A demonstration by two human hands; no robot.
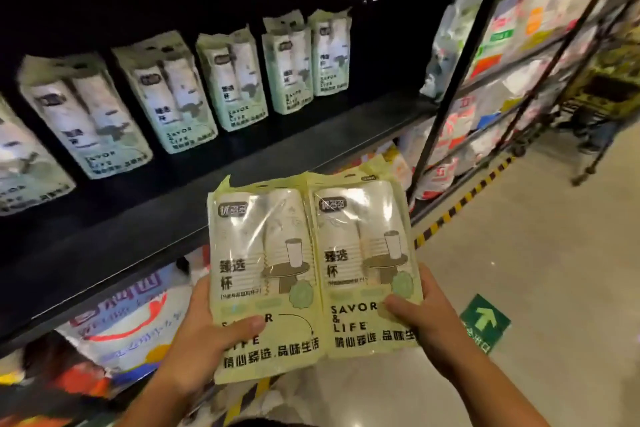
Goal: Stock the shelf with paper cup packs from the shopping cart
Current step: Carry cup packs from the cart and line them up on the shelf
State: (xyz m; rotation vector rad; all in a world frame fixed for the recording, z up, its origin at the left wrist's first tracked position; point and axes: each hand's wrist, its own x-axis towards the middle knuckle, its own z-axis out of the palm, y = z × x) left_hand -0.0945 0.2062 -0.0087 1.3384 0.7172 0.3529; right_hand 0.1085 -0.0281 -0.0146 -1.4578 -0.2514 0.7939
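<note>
Before the shelf (pixel 242 156), cup packs (pixel 266 253), fingers (pixel 202 291) wrapping outer edges, thumbs (pixel 244 325) on front

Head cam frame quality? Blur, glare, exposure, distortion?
Head view: the held packs are sharp and readable, with mild glare on their film; shelved packs are smeared by blur; the shelf is underexposed, its back near black; the rack at right is washed out and soft; wide-angle distortion bows the shelf edge and rack posts.

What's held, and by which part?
The left hand grips the left paper cup pack by its lower left edge; the right hand grips the right paper cup pack by its lower right edge, thumbs on front.
</note>
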